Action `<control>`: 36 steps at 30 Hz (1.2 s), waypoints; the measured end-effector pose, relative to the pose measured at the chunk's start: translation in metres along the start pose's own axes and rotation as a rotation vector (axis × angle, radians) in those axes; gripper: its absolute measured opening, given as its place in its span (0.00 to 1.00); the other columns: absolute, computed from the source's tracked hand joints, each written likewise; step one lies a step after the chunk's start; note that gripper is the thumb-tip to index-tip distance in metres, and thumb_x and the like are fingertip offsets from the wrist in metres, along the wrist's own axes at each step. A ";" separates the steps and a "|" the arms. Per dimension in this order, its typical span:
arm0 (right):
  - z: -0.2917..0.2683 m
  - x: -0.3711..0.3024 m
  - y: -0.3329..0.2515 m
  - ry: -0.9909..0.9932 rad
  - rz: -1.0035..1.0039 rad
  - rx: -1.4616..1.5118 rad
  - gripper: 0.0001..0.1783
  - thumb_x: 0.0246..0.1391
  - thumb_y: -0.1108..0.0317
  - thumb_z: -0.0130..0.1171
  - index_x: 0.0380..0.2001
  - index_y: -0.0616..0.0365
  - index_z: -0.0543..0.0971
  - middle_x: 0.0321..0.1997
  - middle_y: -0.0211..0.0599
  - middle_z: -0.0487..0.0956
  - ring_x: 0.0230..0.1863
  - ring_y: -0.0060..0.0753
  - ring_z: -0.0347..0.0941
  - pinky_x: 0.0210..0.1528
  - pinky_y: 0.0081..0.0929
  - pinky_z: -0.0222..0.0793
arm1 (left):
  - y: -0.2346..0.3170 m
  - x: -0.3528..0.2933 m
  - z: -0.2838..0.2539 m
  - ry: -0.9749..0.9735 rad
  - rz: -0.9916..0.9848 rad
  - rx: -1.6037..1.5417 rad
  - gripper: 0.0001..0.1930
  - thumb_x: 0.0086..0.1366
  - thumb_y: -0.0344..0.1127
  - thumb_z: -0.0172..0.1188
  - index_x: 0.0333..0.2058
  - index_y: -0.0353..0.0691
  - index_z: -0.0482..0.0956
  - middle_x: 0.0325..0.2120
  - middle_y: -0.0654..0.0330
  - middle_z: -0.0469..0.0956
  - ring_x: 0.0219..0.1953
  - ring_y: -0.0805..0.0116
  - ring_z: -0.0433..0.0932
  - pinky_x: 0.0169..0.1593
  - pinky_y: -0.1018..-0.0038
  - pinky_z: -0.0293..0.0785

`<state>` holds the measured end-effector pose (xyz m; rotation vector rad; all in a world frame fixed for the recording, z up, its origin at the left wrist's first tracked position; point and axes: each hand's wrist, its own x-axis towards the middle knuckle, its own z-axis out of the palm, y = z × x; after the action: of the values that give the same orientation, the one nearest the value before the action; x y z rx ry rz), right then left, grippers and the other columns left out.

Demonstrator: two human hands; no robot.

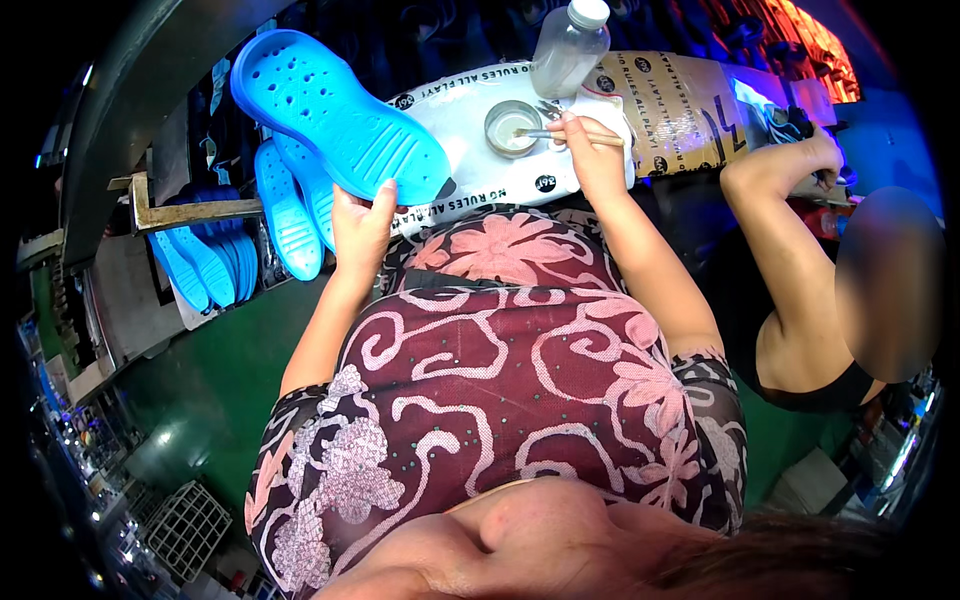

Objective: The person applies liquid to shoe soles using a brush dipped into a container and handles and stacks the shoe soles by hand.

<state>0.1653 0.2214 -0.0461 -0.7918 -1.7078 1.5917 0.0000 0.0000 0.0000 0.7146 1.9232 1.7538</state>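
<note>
Blue sole (335,115) beside stacked soles (290,210)

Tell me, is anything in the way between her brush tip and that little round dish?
Nothing visible does. The right hand holds the brush with its tip already at the small round dish; the clear bottle stands behind.

Clear plastic bottle (568,45) beside the work surface, stacked blue soles (205,262) at left, white wire basket (186,529) below.
</note>
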 end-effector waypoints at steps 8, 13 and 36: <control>-0.027 -0.019 -0.005 0.048 0.086 0.183 0.20 0.57 0.59 0.46 0.28 0.68 0.77 0.24 0.36 0.75 0.29 0.23 0.66 0.37 0.21 0.61 | -0.001 -0.023 0.013 0.021 -0.080 -0.027 0.20 0.56 0.30 0.54 0.45 0.30 0.60 0.32 0.54 0.73 0.26 0.72 0.73 0.30 0.78 0.72; -0.022 -0.034 -0.033 0.064 0.096 0.346 0.20 0.58 0.59 0.45 0.28 0.69 0.76 0.28 0.39 0.75 0.29 0.25 0.66 0.37 0.23 0.61 | -0.002 -0.021 0.024 0.039 -0.021 0.015 0.19 0.56 0.30 0.55 0.45 0.31 0.61 0.34 0.55 0.73 0.28 0.72 0.73 0.31 0.78 0.72; 0.012 -0.049 -0.077 -0.146 -0.703 -0.412 0.11 0.50 0.67 0.52 0.18 0.56 0.78 0.18 0.31 0.74 0.23 0.32 0.67 0.35 0.28 0.59 | 0.021 -0.017 0.033 -0.029 0.273 -0.019 0.22 0.55 0.28 0.57 0.48 0.30 0.61 0.41 0.52 0.71 0.43 0.66 0.71 0.49 0.70 0.65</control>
<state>0.1854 0.1692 0.0271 -0.1953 -2.1390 0.8457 0.0358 0.0162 0.0171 1.0307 1.8578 1.9053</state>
